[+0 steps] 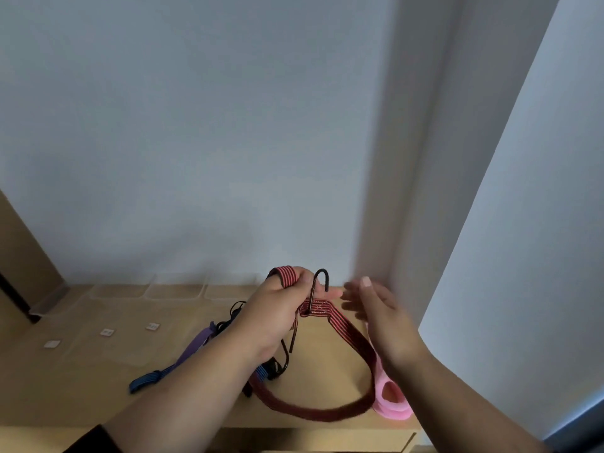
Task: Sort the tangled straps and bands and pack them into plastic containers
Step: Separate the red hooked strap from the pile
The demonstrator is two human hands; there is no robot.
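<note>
A: Two hands work above the wooden table (81,387). Nearest the viewer, the red strap (346,328) sags in a long loop down to the tabletop, just beside a pink band (392,397).

B: And the grip?

A: The left hand (277,318) curls round the upper end of the red strap, a fold of it over the thumb side, one black hook (322,281) standing up past the fingers and a second wire hook hanging below the wrist. The right hand (379,315) is spread, fingers straight though blurred, holding nothing.

B: What does the step call for?

A: Probably gathering the loop into even folds. The free hand should take the hanging part low, keep the hooks turned outward so they do not snag, and lift it clear of the pink band.

B: Farther back?

A: A purple strap (196,344) and blue strap (147,379) lie tangled with black cord; beyond, three clear plastic containers (176,287) stand against the wall.
</note>
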